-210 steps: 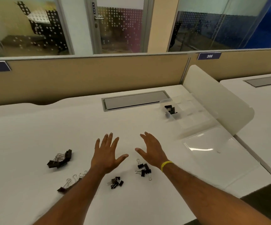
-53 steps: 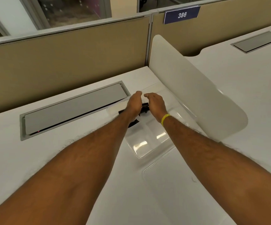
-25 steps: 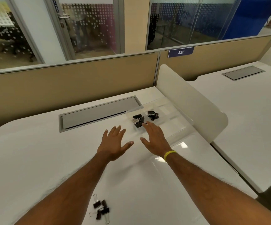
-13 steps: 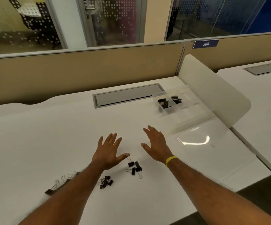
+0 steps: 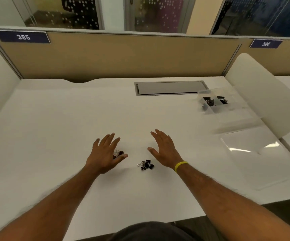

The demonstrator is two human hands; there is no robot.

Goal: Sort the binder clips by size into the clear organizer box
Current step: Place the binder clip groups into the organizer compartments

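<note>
Both my hands hover flat over the white desk (image 5: 53, 136), fingers spread and holding nothing. My left hand (image 5: 106, 153) partly covers a few black binder clips (image 5: 118, 153) under its fingers. A small pile of tiny black binder clips (image 5: 146, 165) lies between my hands, just left of my right hand (image 5: 164, 149), which wears a yellow wristband. The clear organizer box (image 5: 215, 104) stands at the far right and holds black clips in two neighbouring compartments. Its clear lid (image 5: 255, 153) lies open toward me.
A grey cable hatch (image 5: 170, 87) is set into the desk behind the box. White side dividers (image 5: 266, 94) and a tan back partition (image 5: 123, 56) enclose the desk. The near desk edge runs just in front of my body.
The camera has swung left and down. My hands have come back toward the loose clips; the left hand now covers one group, and the longer clips seen at the left are out of sight.
</note>
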